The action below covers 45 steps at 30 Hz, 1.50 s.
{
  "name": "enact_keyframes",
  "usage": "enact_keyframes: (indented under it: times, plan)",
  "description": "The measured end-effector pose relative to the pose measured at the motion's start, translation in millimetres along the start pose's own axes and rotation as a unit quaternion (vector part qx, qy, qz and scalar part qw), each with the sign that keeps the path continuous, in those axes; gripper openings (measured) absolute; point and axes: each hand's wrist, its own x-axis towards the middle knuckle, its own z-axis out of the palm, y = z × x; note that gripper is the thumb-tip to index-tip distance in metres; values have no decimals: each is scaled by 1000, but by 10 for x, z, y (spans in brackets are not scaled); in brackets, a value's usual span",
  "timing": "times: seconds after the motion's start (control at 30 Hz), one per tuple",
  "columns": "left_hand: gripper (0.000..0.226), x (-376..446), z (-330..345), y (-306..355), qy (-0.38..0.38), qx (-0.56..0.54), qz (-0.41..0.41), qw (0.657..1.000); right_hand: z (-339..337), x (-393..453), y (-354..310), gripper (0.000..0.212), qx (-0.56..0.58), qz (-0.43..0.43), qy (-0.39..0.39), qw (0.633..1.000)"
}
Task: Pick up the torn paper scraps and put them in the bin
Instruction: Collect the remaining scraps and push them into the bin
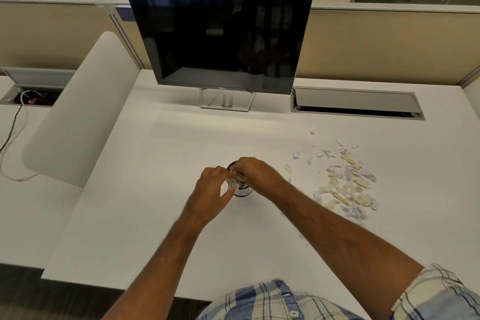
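- Over the middle of the white desk: both hands meet above a small dark bin, a round cup-sized pot standing upright, mostly hidden by them.
- Left hand: fingers curled, pinched on a pale scrap at the bin's rim. Right hand: arched over the bin's mouth, fingertips bunched on more paper. Whether that paper is already let go, I cannot tell.
- Paper scraps: a loose heap lies well to the right of the bin, cream and lilac-white bits, with a few strays towards the back of the desk.
- Handling, as judged: very light, thin and limp; many look curled or crumpled. No weight to feel, so grip is all in the fingertips.
- Flat bits will likely cling to the smooth desk; slide them to lift an edge, or rake several together and pinch the bunch.
- Curled ones offer a raised edge: take them there.
- Risk: the bin's mouth is narrow and the paper drifts easily, so release low, inside the rim.
- A dark monitor stands behind, clear of the work.
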Motion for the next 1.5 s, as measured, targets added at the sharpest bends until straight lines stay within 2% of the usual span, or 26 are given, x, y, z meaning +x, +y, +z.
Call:
enact_keyframes:
  times: [0.2,0.33,0.47,0.63,0.73,0.9,1.0,1.07,1.13,1.23,1.4,1.5]
  plan:
    - [27,97,101,65,-58,139,54,987,-51,-48,52,22,68,29,26,997]
    - [67,221,143,105,-144,223,60,962,-108,-160,124,28,126,32,91,987]
    - [73,337,216,185,-178,232,58,954,-176,-305,229,28,167,36,153,973]
    - [97,405,320,213,-209,254,40,943,-202,-553,437,31,189,52,193,961]
    - [85,434,264,247,-206,242,30,948,-216,-742,574,33,202,76,209,954]
    - [68,394,176,246,-131,267,27,954,-224,-1085,816,32,250,142,238,928]
    - [39,384,191,202,-54,263,41,963,-214,-1265,951,31,271,181,242,914]
    - [32,375,222,232,-43,224,69,971,-202,-1362,1033,31,281,206,237,907]
    - [37,351,272,293,-64,204,98,972,-187,-1440,1105,31,293,220,235,900]
    - [59,340,345,353,-105,231,94,963,-175,-1531,1173,32,301,233,226,897]
    - [78,390,274,482,-196,192,-2,962,-119,-1702,1320,30,313,256,219,888]
    - [86,465,255,556,-261,184,-62,946,-80,-1831,1465,30,311,267,218,886]
